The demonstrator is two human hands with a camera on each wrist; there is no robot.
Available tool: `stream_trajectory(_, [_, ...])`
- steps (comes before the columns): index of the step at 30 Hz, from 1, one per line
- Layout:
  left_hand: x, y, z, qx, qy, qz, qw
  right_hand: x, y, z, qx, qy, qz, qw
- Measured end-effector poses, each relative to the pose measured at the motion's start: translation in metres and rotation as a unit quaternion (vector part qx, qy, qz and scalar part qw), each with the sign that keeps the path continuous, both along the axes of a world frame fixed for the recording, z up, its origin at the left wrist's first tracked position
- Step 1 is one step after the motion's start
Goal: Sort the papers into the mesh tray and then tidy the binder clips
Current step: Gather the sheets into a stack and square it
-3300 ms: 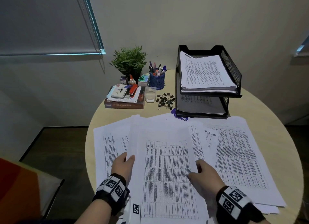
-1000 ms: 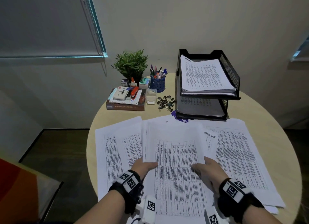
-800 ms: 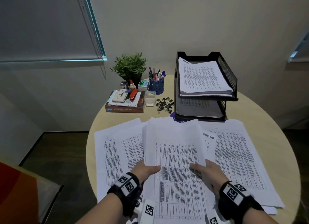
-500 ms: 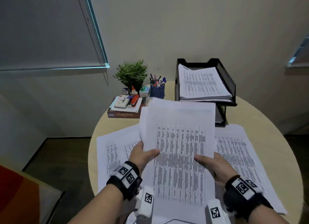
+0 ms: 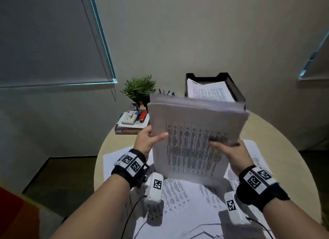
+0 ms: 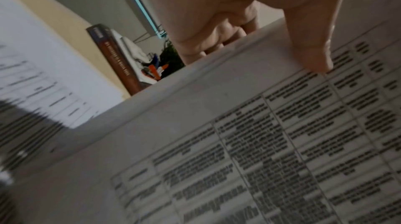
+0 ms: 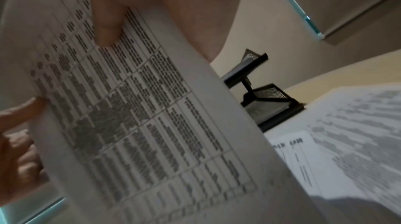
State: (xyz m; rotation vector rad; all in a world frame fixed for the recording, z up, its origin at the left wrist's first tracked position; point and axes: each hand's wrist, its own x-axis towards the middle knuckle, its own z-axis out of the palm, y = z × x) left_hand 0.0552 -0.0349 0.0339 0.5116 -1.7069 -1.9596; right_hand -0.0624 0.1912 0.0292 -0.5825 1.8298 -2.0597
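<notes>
I hold a thick stack of printed papers [image 5: 192, 140] in both hands, lifted off the table and tilted up in front of the black mesh tray [image 5: 233, 85]. My left hand [image 5: 153, 139] grips its left edge, thumb [image 6: 310, 42] on the top sheet. My right hand [image 5: 226, 147] grips the right edge, thumb [image 7: 106, 21] on the print. The tray's top tier holds papers [image 5: 208, 92]; the right wrist view shows its two tiers [image 7: 266, 93]. More loose sheets [image 5: 178, 194] lie on the round table. The raised stack hides the binder clips.
At the back left of the table [image 5: 284, 149] stand a potted plant [image 5: 138, 89] and a book [image 5: 131, 131] with small desk items on top. Pens [image 5: 167, 92] show just above the stack. The wall is close behind the tray.
Both hands gathered the sheets into one stack, then lifted it off the table and tilted it up toward the tray. The stack now covers the clips and lower tier.
</notes>
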Motion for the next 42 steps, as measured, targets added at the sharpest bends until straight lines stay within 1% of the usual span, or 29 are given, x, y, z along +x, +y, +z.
stream_trajectory(2, [-0.002, 0.004, -0.013, 0.027, -0.010, 0.004, 1.000, 0.005, -0.002, -0.010, 0.000, -0.007, 0.002, 1.000])
stream_trajectory(4, [-0.005, 0.010, -0.016, 0.047, -0.014, 0.015, 0.999, 0.007, -0.005, -0.012, -0.008, -0.010, 0.006, 1.000])
stream_trajectory(8, [-0.013, 0.014, 0.001, 0.056, 0.010, 0.031, 0.998, 0.001, -0.013, 0.004, -0.029, -0.021, -0.034, 0.999])
stream_trajectory(11, [-0.018, 0.014, 0.022, 0.041, 0.058, 0.035, 0.997, -0.002, -0.013, 0.024, -0.049, 0.025, -0.042, 0.998])
stream_trajectory(13, [-0.018, 0.016, 0.026, 0.027, 0.060, 0.033, 0.997, -0.004, -0.010, 0.026, -0.048, 0.050, -0.030, 0.997])
stream_trajectory(15, [-0.016, 0.016, 0.022, 0.027, 0.041, 0.025, 0.999, -0.006, -0.009, 0.018, -0.029, 0.043, -0.032, 0.998])
stream_trajectory(17, [-0.016, 0.018, 0.012, 0.035, -0.002, 0.014, 0.999, -0.008, -0.008, 0.002, -0.013, 0.013, -0.037, 0.999])
stream_trajectory(20, [-0.020, 0.024, 0.005, 0.030, -0.043, 0.008, 0.999, -0.005, -0.010, -0.009, -0.014, -0.010, -0.050, 0.999])
stream_trajectory(22, [-0.023, 0.026, 0.007, 0.018, -0.049, 0.015, 0.999, -0.002, -0.011, -0.004, -0.022, -0.008, -0.067, 0.997])
stream_trajectory(24, [-0.024, 0.027, 0.015, 0.007, -0.031, 0.019, 0.999, -0.003, -0.011, 0.005, -0.037, 0.002, -0.079, 0.996])
stream_trajectory(26, [-0.024, 0.025, 0.017, 0.003, -0.015, 0.015, 1.000, -0.006, -0.011, 0.005, -0.041, 0.007, -0.086, 0.995])
stream_trajectory(27, [-0.023, 0.025, 0.014, 0.001, -0.022, 0.012, 1.000, -0.007, -0.010, 0.001, -0.030, -0.001, -0.088, 0.996])
stream_trajectory(29, [-0.019, 0.028, 0.004, -0.003, -0.056, 0.005, 0.998, -0.007, -0.011, -0.014, 0.010, -0.044, -0.083, 0.996])
stream_trajectory(32, [-0.018, 0.033, -0.013, 0.023, -0.098, 0.013, 0.995, -0.005, -0.012, -0.029, 0.047, -0.077, -0.072, 0.993])
stream_trajectory(34, [-0.019, 0.034, -0.011, 0.033, -0.101, 0.034, 0.994, -0.004, -0.012, -0.022, 0.043, -0.053, -0.071, 0.995])
stream_trajectory(37, [-0.020, 0.033, -0.008, 0.031, -0.098, 0.027, 0.994, -0.006, -0.008, -0.011, 0.028, -0.001, -0.058, 0.998])
stream_trajectory(38, [-0.019, 0.033, -0.010, 0.028, -0.103, 0.025, 0.994, -0.007, -0.008, -0.014, 0.033, -0.008, -0.057, 0.998])
stream_trajectory(42, [-0.014, 0.039, -0.037, 0.028, -0.182, 0.024, 0.983, 0.003, -0.007, -0.041, 0.093, -0.083, -0.072, 0.990])
